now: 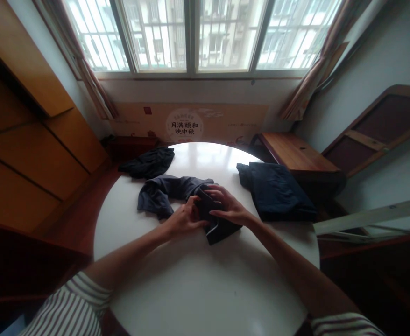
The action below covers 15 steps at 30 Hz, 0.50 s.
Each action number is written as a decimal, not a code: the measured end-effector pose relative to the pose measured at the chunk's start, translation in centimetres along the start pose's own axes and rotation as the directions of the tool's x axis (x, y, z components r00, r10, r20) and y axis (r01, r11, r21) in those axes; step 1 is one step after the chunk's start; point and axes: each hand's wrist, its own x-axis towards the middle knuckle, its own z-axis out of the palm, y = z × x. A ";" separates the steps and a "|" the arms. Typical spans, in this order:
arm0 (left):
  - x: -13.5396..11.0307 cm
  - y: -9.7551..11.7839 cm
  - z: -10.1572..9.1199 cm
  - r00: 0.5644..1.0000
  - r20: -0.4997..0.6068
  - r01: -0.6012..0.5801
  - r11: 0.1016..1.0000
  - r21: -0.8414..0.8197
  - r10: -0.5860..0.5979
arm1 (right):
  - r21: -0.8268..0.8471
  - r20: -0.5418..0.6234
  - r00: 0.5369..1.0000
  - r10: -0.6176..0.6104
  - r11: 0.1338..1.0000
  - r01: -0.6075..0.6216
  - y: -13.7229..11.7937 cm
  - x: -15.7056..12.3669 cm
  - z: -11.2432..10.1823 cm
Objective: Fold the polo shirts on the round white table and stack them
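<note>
Round table [205, 289]. Folded dark stack [277, 191], 2 o'clock; crumpled cloth [149, 163], 11 o'clock. Centre: dark garment [165, 191], part-folded, rumpled; left hand [184, 219] and right hand [229, 209] both closed on its fold.

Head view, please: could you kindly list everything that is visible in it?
round white glossy table: one, white, centre foreground
crumpled dark cloth garment: one, dark, table centre, under both hands
bunched dark cloth garment: one, dark, table's far left
folded dark cloth pile: one, dark, table's right edge
brown wooden bench: one, brown, beyond table, right
printed tan cardboard panel: one, tan, below window
barred glass window: one, bright, back wall
pinkish fabric curtains: two, pinkish, window's sides
left hand: one, gripping crumpled garment
right hand: one, gripping it too
</note>
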 end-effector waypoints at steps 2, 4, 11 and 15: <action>0.2 -0.4 0.2 0.999 -0.005 -0.052 0.993 0.102 0.053 | -0.259 -0.108 0.992 -0.059 0.965 0.029 0.6 0.1 -0.1; 0.2 -0.4 0.2 0.994 0.014 -0.111 0.978 0.179 0.111 | -0.423 -0.174 0.983 -0.063 0.906 -0.016 1.0 0.1 -0.4; -1.2 0.6 1.9 0.995 -0.045 -0.078 0.977 0.199 0.088 | -0.220 -0.142 0.988 0.057 0.972 -0.088 0.5 0.2 -0.7; -0.8 0.0 2.1 0.985 -0.168 -0.040 0.998 0.057 0.049 | 0.072 -0.097 0.983 0.153 0.987 -0.147 0.3 0.2 -0.8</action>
